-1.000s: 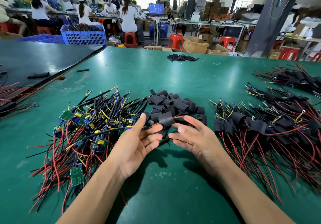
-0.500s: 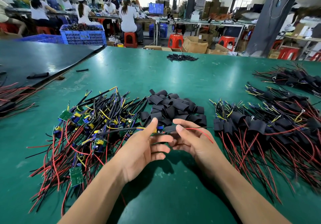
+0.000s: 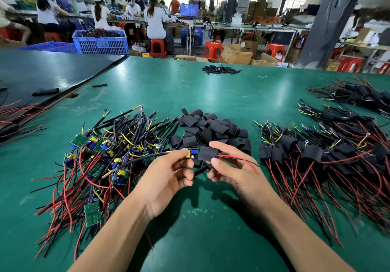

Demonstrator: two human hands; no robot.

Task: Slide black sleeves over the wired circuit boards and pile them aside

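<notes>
My left hand [image 3: 168, 179] pinches a small wired circuit board [image 3: 193, 153] with blue and yellow parts, held above the green table [image 3: 211, 94]. Beside it my right hand [image 3: 230, 166] pinches a flat black sleeve [image 3: 207, 153] whose left end meets the board. The board's red and black wires [image 3: 240, 160] come out of the sleeve's right end. A heap of bare wired boards [image 3: 105, 155] lies to the left. Loose black sleeves [image 3: 211, 128] are piled just behind my hands. Sleeved boards [image 3: 316, 153] lie heaped on the right.
More sleeved boards [image 3: 354, 96] lie at the far right, and a small heap of black sleeves [image 3: 220, 69] near the table's far edge. A black mat [image 3: 52, 71] covers the left corner. Red wires [image 3: 16, 115] lie at the left edge. People work at benches beyond.
The black sleeve, held up over loose wires a second ago, now sits on the wires at the board's edge. Both hands have risen slightly and closed on the board and sleeve.
</notes>
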